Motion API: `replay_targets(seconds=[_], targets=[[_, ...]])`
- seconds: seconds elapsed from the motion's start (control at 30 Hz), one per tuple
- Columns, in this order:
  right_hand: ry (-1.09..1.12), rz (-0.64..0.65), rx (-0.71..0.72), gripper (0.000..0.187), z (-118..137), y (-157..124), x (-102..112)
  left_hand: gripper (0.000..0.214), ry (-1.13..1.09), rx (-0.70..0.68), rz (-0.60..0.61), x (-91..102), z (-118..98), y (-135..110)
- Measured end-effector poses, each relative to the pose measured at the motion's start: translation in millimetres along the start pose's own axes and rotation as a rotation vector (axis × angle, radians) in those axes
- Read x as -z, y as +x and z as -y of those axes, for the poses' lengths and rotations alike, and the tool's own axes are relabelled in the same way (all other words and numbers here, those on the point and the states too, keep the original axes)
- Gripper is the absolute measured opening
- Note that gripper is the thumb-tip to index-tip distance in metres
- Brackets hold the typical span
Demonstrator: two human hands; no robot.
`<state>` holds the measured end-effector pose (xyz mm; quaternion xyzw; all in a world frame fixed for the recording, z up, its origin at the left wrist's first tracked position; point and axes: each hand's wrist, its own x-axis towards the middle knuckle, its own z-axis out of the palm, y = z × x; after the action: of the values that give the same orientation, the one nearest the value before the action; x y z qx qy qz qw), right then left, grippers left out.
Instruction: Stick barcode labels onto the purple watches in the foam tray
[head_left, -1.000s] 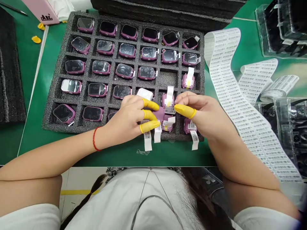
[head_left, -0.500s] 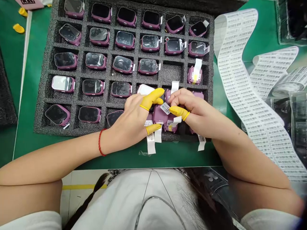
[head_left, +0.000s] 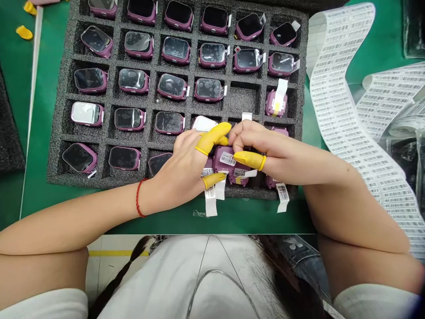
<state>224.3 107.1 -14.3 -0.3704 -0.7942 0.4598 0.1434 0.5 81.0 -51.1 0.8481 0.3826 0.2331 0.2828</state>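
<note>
Since half a second earlier, the small printed label (head_left: 227,158) has gone from slanting off the right thumb to lying level on the back of the purple watch (head_left: 217,166). That watch sits between the two hands, over the near side of the foam tray (head_left: 99,182), back upward — which turns the labelled face to the fingers. The left hand (head_left: 186,164) grips it by opposite edges, thumb below and forefinger above, apparently to steady it without covering that face. The right hand (head_left: 265,148) has its thumb at the label's right end, forefinger curled close; the knuckles hide the tip, so I cannot tell whether the two pinch the label or merely press it. Yellow finger cots (head_left: 214,138) sheathe several fingers, probably to keep prints off. Paper tags (head_left: 211,204) hang over the tray's front edge toward the green bench (head_left: 159,221), while a barcode strip (head_left: 328,79) trails beside the right arm — within easy reach, it seems.
</note>
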Motion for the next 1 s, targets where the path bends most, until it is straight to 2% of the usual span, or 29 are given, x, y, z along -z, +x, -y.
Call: replay_targets(seconds=[0.33, 1.0], targets=[[-0.062, 0.013, -0.014, 0.010, -1.8, -2.9, -4.2, 0.070, 0.005, 0.007, 0.013, 0.8, -0.7, -0.6], [-0.093, -0.011, -0.026, 0.013, 0.0, -2.3, -6.8, 0.065, 0.043, -0.005, 0.020, -0.7, 1.3, 0.2]])
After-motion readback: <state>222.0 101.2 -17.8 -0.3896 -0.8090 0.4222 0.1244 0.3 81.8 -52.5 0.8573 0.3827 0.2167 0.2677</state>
